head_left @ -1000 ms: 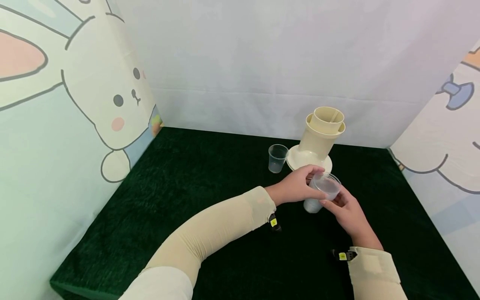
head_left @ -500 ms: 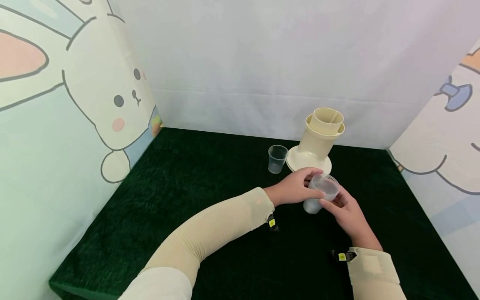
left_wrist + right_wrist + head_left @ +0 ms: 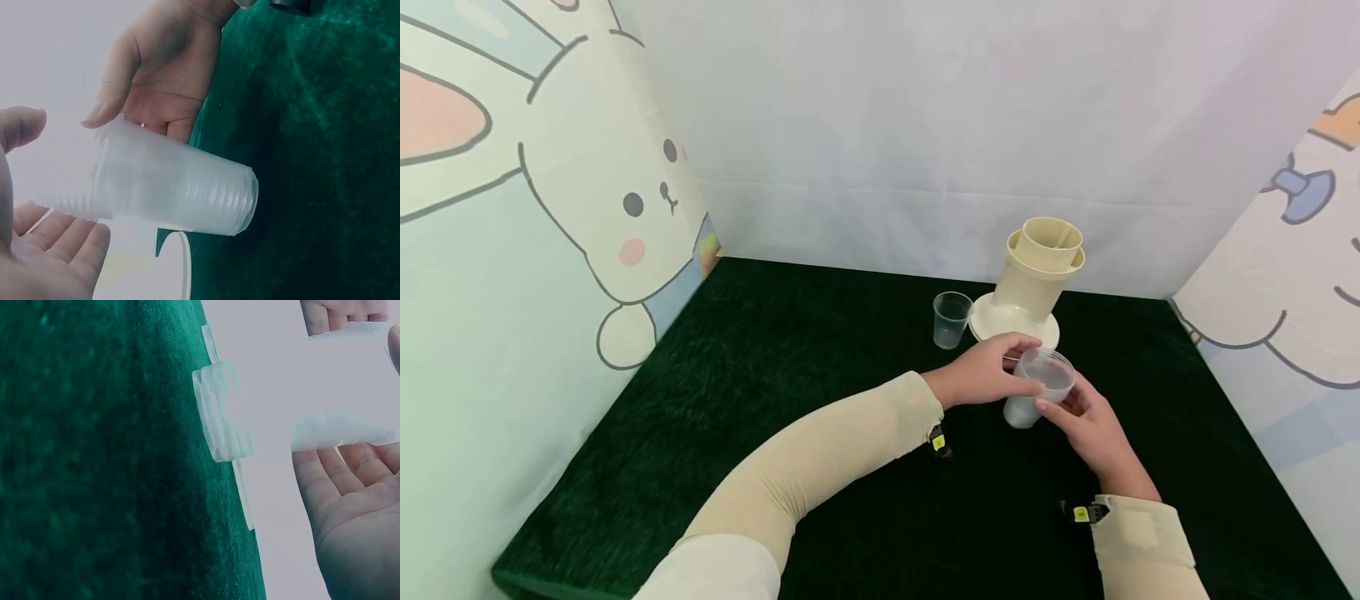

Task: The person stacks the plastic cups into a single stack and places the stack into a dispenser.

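A stack of nested clear plastic cups [image 3: 1021, 412] tilts above the dark green cloth, held between both hands. My left hand [image 3: 981, 373] holds its left side near the rims, thumb in front and fingers behind. From the right, my right hand [image 3: 1097, 425] grips the stack, its thumb near the front of the rim. In the left wrist view the ribbed cups [image 3: 175, 178] lie sideways across the frame, between the left hand [image 3: 56, 262] and the right hand [image 3: 162, 69]. The cups [image 3: 344, 394] look washed out in the right wrist view.
Behind the hands stands a cream cylindrical holder [image 3: 1030, 283] on a round white base [image 3: 996, 321]. A single clear cup [image 3: 951, 321] stands upright to its left. Green cloth [image 3: 760, 350] covers the table, with printed hangings [image 3: 610, 183] around it.
The head view has shifted slightly. Both hands keep their hold on the cups with hardly any movement.
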